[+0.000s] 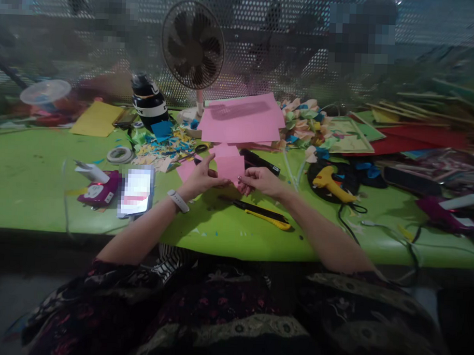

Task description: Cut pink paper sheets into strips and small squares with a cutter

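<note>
Between my two hands is a small piece of pink paper (230, 167), raised a little over the green table (204, 218). My left hand (206, 177) grips its left side and lower edge, thumb up along the paper. Fingertips of my right hand (258, 179) pinch its lower right corner. Another pink paper piece (186, 170) lies partly behind my left hand. A yellow and black utility knife (269, 215) rests below the paper, beside a dark slim tool. Behind my right hand lies a black object (261, 162), partly hidden.
Large pink sheets (242, 118) lie behind my hands, near a fan (193, 45). Paper scraps (164, 149) and a tape roll (120, 155) are to the left, with a lit phone (136, 192). A yellow glue gun (333, 185) with a cord sits right. Folded paper pieces (305, 117) are heaped behind.
</note>
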A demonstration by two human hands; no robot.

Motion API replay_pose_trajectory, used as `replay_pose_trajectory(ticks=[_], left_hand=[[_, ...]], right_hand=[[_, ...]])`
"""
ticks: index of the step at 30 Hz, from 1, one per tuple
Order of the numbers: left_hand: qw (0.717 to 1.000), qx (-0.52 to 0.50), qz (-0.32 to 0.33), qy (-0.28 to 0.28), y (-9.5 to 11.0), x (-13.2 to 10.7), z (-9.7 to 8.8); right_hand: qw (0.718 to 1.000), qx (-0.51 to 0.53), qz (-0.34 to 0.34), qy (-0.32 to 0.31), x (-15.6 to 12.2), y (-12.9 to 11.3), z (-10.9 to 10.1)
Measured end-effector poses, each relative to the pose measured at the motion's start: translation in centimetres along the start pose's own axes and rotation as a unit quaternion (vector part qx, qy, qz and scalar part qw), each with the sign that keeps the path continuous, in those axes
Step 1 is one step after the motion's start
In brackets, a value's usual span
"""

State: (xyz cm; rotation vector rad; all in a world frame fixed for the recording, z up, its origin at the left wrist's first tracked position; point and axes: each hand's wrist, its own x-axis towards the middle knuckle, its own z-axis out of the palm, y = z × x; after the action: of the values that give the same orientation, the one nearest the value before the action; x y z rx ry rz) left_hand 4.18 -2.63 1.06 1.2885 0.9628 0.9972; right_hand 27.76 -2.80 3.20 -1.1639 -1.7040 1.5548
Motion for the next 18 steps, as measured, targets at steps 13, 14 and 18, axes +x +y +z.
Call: replay_pose_trajectory(ticks=[13, 14, 18], left_hand=[[0.997, 0.027, -0.075, 0.011, 4.2, -0.5, -3.1], [0.996, 0.017, -0.085, 0.013, 4.2, -0.6, -3.2], [0.996, -0.010, -0.090, 0.014, 3.7, -1.8, -3.2]], right_hand=[[0.999, 0.013, -0.029, 0.018, -0.1, -0.9, -1.0], [0.999, 0.006, -0.031, -0.002, -0.3, -1.0, -0.6], [0.997, -0.032, -0.009, -0.073, -0.6, -1.1, 1.4]])
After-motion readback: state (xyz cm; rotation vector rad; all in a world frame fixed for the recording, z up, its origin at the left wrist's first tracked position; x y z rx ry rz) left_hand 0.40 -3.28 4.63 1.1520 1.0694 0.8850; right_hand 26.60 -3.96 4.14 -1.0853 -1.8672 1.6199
